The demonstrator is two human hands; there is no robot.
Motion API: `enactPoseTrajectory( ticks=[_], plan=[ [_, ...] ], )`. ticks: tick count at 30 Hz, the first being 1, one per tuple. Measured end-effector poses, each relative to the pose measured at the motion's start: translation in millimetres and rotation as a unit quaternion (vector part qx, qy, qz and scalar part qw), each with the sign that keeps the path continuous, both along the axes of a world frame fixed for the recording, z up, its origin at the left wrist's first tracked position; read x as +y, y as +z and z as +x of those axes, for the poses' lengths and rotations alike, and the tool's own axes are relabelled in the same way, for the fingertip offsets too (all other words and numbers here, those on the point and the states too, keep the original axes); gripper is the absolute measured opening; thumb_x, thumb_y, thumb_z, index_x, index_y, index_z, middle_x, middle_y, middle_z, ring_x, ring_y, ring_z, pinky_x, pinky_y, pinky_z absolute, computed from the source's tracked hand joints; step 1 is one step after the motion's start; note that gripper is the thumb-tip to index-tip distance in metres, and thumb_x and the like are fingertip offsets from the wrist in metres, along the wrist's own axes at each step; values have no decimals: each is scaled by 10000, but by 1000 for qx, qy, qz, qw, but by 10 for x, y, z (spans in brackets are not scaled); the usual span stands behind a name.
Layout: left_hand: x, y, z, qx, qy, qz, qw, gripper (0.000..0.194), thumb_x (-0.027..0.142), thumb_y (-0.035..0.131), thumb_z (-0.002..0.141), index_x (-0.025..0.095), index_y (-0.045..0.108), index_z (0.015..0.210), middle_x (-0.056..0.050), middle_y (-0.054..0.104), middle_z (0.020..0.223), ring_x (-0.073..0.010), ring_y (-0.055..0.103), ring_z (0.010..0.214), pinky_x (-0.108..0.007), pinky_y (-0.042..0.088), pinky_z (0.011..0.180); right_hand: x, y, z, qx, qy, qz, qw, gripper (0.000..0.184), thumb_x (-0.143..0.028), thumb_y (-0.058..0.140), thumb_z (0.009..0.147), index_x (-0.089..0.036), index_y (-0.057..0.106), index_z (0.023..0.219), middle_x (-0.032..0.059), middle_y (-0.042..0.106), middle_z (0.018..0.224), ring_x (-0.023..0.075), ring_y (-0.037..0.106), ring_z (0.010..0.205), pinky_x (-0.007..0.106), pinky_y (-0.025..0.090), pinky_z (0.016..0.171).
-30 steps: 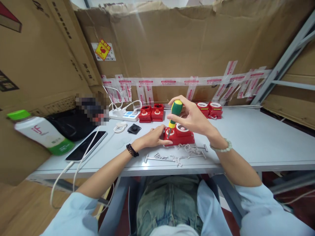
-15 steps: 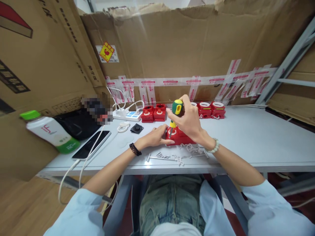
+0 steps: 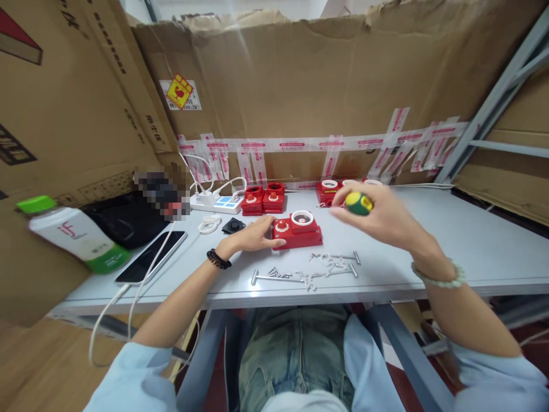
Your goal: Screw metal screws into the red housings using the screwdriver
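My left hand [image 3: 253,234] grips the left end of a red box [image 3: 299,239], thumb in front and fingers behind. That box lies on the table with a white ring and a round knob on top. To its right, my right hand [image 3: 384,216] is raised above the table, closed around a screwdriver [image 3: 359,203] with a green and yellow handle. Its shaft is hidden from view. In front of the box are several small screws [image 3: 277,273] and metal T-shaped bars [image 3: 281,279] with white cords [image 3: 332,265].
Several more red boxes [image 3: 262,201] stand at the back beside a white power strip [image 3: 218,202]. On the left are a black square part [image 3: 234,225], a coiled white cable [image 3: 209,224], a phone [image 3: 152,257] and a bottle [image 3: 75,234]. Cardboard [image 3: 274,86] stands behind the table.
My right hand has lifted the screwdriver off the red box and moved it to the right, uncovering the box's white ring. My left hand keeps its hold on the box.
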State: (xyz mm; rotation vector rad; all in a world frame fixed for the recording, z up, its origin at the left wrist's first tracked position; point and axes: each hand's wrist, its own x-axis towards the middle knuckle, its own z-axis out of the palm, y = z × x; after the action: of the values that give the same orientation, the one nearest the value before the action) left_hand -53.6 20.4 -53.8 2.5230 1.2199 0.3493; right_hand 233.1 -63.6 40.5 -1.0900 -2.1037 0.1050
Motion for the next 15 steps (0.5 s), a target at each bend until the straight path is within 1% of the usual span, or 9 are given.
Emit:
enactPoseTrajectory(
  ticks=[1,2,3,5,7,9,10,13,15],
  plan=[
    [14,9,-50,2,5,-4,1000,622,656,523,825,164,477,1202,-163,571,1214,-331,556,1111,-495,442,962,11,-63,93,-65,4,-70,995,148,-361,632,809,-217,643,840,13,674,809,164,612,725,297,464,670],
    [22,19,-92,3,11,-3,1000,663,662,523,822,167,457,1257,-173,555,1265,-342,542,1161,-505,429,993,39,-138,180,-122,-1,-125,985,161,-362,626,801,-209,660,841,19,689,815,170,618,732,299,455,684],
    [22,31,-120,-1,18,4,1000,707,668,528,818,172,428,1311,-181,530,1321,-353,518,1216,-515,410,1026,79,-218,256,-167,-5,-167,972,168,-355,631,784,-202,673,839,28,703,835,181,624,759,301,448,708],
    [-4,59,-127,-21,25,24,999,783,675,541,812,190,360,1399,-185,457,1432,-366,448,1321,-522,366,1085,169,-363,369,-219,2,-234,947,205,-366,650,743,-197,696,850,38,715,857,197,623,790,293,433,710],
    [-56,95,-67,-41,17,39,998,819,669,544,820,200,305,1449,-180,391,1500,-359,391,1381,-508,337,1121,241,-460,425,-247,20,-293,923,209,-378,644,733,-189,697,804,39,710,802,192,615,747,282,420,680],
    [-109,134,33,-44,9,45,998,827,656,546,829,201,279,1467,-181,367,1519,-349,389,1387,-507,332,1127,280,-502,434,-263,30,-316,911,179,-350,624,726,-183,683,756,38,696,755,184,600,707,273,404,647],
    [-127,151,86,-36,8,50,998,827,651,555,827,202,282,1466,-185,371,1516,-354,394,1382,-523,330,1122,293,-508,427,-269,28,-313,910,155,-325,611,718,-182,670,736,36,687,738,179,590,691,269,394,632],
    [-126,186,211,-4,10,61,998,842,629,607,802,209,292,1460,-189,409,1497,-386,411,1364,-586,312,1101,343,-501,386,-279,10,-283,918,99,-262,573,692,-184,633,698,29,652,694,166,550,650,266,369,600],
    [-89,199,253,7,7,60,998,867,602,639,788,206,274,1467,-194,455,1465,-390,483,1303,-583,329,1078,409,-490,347,-275,5,-263,925,96,-243,555,692,-181,627,702,28,644,687,162,541,644,267,368,599]
  ],
)
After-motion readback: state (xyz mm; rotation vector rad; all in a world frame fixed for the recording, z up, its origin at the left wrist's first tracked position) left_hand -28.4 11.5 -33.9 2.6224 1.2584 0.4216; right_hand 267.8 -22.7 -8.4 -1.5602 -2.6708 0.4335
